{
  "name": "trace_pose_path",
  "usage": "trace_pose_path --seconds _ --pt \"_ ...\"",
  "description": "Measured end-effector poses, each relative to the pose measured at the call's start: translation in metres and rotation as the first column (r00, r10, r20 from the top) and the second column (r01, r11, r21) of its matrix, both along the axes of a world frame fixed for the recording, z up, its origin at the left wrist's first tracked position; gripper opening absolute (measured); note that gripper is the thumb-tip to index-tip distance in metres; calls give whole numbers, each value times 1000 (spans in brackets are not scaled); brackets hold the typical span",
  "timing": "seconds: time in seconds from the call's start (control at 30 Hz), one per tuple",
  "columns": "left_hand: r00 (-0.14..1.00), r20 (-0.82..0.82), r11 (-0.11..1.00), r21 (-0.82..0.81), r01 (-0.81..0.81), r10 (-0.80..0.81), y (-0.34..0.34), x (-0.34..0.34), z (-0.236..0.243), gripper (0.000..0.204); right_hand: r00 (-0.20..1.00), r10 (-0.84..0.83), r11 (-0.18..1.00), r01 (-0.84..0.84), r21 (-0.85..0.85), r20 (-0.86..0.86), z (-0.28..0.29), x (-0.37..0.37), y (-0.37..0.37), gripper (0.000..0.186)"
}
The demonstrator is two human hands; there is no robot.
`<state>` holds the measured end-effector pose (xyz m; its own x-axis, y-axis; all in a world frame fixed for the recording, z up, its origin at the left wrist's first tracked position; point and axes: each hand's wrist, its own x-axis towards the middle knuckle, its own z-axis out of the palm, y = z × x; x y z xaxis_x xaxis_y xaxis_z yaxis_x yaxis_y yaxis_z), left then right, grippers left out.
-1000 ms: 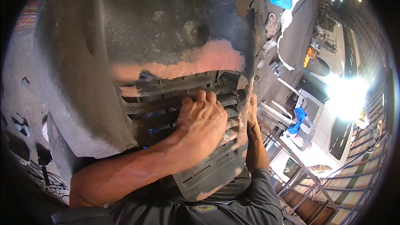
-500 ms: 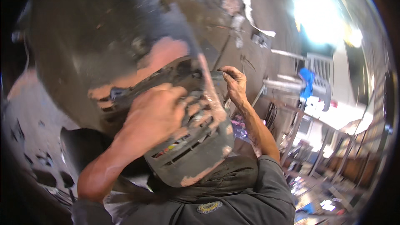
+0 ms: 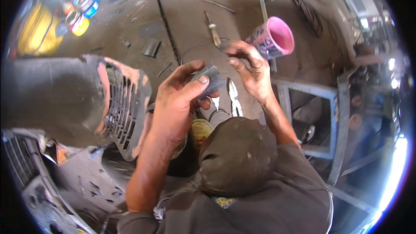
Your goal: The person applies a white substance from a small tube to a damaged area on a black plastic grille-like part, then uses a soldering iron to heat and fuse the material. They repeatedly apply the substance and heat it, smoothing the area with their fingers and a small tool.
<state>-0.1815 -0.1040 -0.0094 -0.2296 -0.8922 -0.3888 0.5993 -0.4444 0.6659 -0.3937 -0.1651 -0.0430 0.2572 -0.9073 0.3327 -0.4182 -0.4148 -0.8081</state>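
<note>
Gripping grey sheet [image 3: 211, 79], pink cup [image 3: 273, 38] beyond, grille [image 3: 125, 108] left

We see strong daylight glare blown out along the right rim and at the top left corner, while the left side sits in dim shadow. The middle is evenly lit and fairly sharp. The fisheye bends straight edges toward a dark round border, and things near the rim look smeared, perhaps from motion
</note>
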Motion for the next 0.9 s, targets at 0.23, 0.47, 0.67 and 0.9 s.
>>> trace_pose_path --seconds 0.23,0.47,0.67,0.9 --pt "1000 21 938 346 -20 13 21 -93 -89 42 644 -202 708 617 345 -738 -210 -111 211 57" --pt "958 -268 930 367 4 102 9 -110 -126 17 672 -264 649 654 388 -691 -197 -96 239 66" --pt "949 -312 977 212 12 56 -25 -86 -137 13 657 -244 608 676 415 -713 -210 -100 263 72" --pt "932 280 972 -46 -229 232 -43 -108 -118 21 853 -405 306 466 830 -330 -207 -148 228 59"
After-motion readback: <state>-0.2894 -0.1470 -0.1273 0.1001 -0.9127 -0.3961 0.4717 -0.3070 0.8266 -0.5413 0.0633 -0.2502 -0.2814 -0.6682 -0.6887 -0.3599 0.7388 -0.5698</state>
